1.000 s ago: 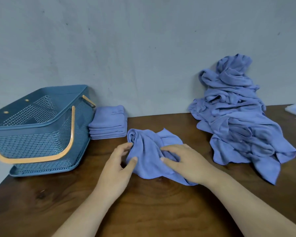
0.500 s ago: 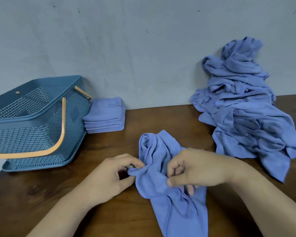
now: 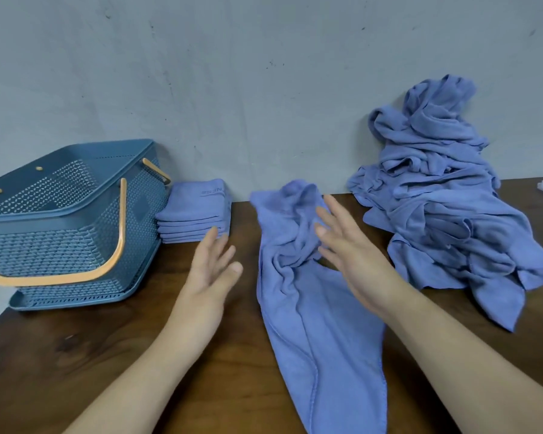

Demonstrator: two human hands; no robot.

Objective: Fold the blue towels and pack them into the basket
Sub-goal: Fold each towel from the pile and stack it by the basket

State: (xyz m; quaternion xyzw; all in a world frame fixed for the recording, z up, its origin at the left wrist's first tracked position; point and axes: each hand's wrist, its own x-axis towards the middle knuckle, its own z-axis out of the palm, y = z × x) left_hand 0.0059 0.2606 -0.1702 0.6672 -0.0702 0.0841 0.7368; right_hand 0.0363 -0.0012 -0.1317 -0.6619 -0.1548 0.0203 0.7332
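Head view: your left hand [image 3: 212,270] and right hand [image 3: 351,255] are both spread flat, gripping nothing, the left beside and the right above 1 crumpled blue towel [image 3: 311,324] stretched along the table [image 3: 76,355]. A folded stack [image 3: 195,211] sits just beside the basket [image 3: 60,219], where no towel shows packed. A big unfolded pile [image 3: 436,214] at right suggests most work lies ahead; nothing blocks the basket.

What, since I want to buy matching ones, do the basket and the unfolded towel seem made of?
The basket looks like moulded plastic, matte blue: rigid perforated weave-pattern walls. The unfolded towel is soft cloth, perhaps microfibre: matte, limp creases, stitched hem.
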